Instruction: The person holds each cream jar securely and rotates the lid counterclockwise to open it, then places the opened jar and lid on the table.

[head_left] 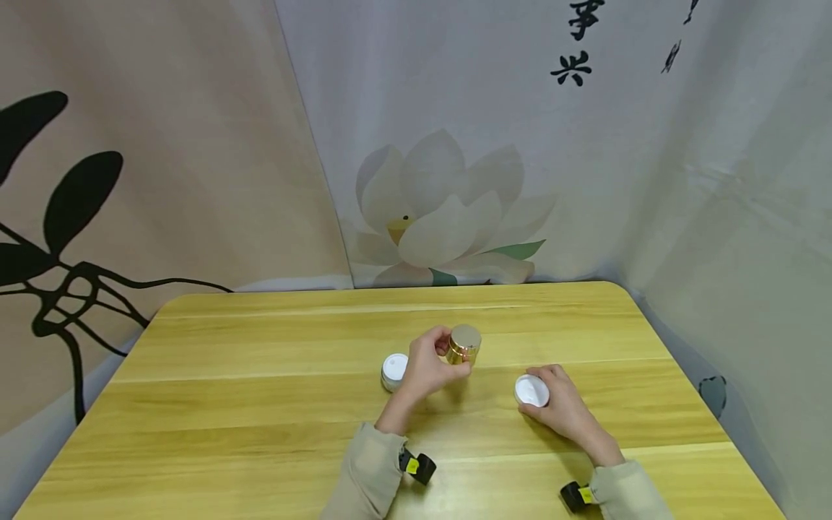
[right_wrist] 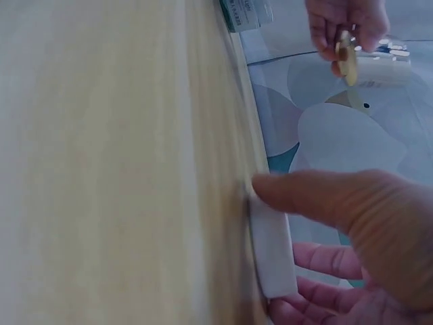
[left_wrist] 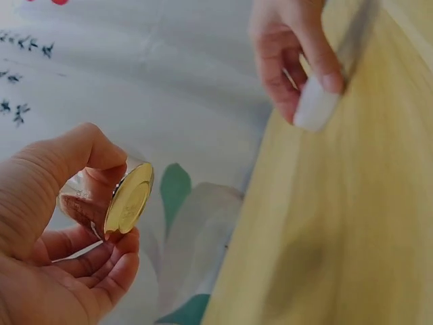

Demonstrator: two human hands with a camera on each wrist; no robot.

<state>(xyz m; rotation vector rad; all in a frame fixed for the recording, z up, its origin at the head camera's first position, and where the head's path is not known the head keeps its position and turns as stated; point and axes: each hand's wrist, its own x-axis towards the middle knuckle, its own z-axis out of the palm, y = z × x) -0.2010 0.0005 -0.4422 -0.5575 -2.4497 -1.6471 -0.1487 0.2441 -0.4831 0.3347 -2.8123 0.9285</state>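
Note:
In the head view my left hand [head_left: 430, 365] holds a small shiny gold jar [head_left: 464, 345] above the table, between thumb and fingers. Its flat gold end [left_wrist: 130, 198] shows in the left wrist view. To the right, my right hand [head_left: 560, 404] grips a round white lid [head_left: 531, 391] by its rim, close to the wood. From the right wrist view the lid [right_wrist: 274, 250] appears edge-on, the thumb on one side and fingers on the other. Just left of my left hand stands another small jar [head_left: 393, 371] with a white top, partly hidden behind the hand.
A wooden table [head_left: 260, 419] with rounded far corners spans the view. Behind it hangs a printed curtain [head_left: 448, 180] with a lotus. Each wrist carries a small black camera, the left one [head_left: 419, 467] and the right one [head_left: 575, 497].

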